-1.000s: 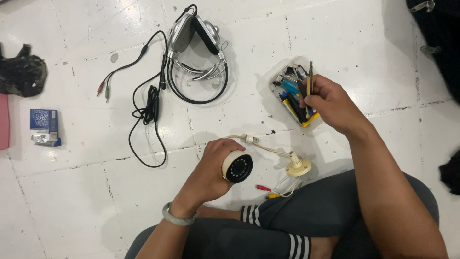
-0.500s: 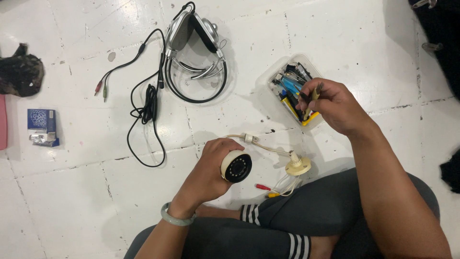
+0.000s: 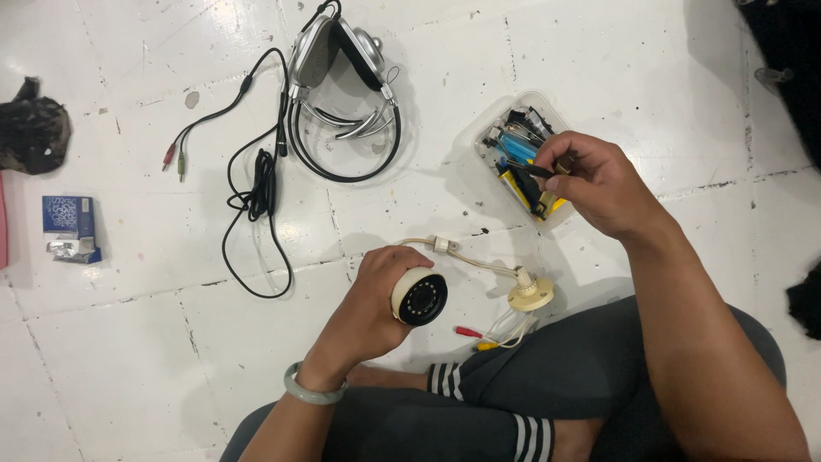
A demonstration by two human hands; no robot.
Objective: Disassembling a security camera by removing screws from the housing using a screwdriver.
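Observation:
My left hand [image 3: 369, 308] grips a small white security camera [image 3: 419, 297] with a dark round lens face, held just above the white tiled floor. A cream cable [image 3: 466, 256] runs from it to a round cream mount [image 3: 530, 295] with red and yellow plugs [image 3: 475, 337]. My right hand [image 3: 594, 181] is over a clear plastic box of small tools [image 3: 500, 128], fingers pinched on a thin dark tool [image 3: 537, 171] from it.
A silver and black headset [image 3: 342, 56] with a tangled black cord [image 3: 256, 192] lies at the top centre. A small blue box [image 3: 68, 218] and a dark crumpled cloth [image 3: 32, 128] lie at the left. My crossed legs in grey trousers [image 3: 547, 385] fill the bottom.
My right hand has shifted slightly over the tool box and turned the thin dark tool from upright to lying across its fingers. The left hand keeps the camera still.

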